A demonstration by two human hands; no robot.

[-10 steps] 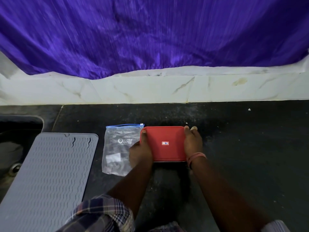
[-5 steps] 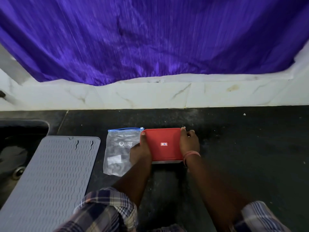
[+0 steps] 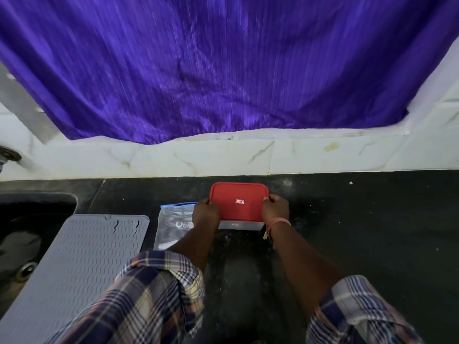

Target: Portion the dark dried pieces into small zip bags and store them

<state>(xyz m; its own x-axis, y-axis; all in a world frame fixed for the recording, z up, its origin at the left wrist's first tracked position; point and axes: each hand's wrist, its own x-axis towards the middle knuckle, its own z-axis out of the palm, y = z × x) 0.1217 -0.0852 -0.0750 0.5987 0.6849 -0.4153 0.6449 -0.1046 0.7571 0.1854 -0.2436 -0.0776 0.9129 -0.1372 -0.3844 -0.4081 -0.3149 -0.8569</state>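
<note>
We've got both hands on the red lid point(image 3: 238, 201) of the clear container point(image 3: 239, 225), which sits on the black counter point(image 3: 360, 219). Left hand point(image 3: 205, 212) clamps the lid's left short edge, right hand point(image 3: 275, 207) the right one, fingers curled over the rim. Lid's long axis runs left-right, squarely between the grips. Zip bag point(image 3: 172, 224) lies flat just left of the container, partly under our left wrist, so the left hand is nearer. Dried pieces aren't visible; likely inside.
</note>
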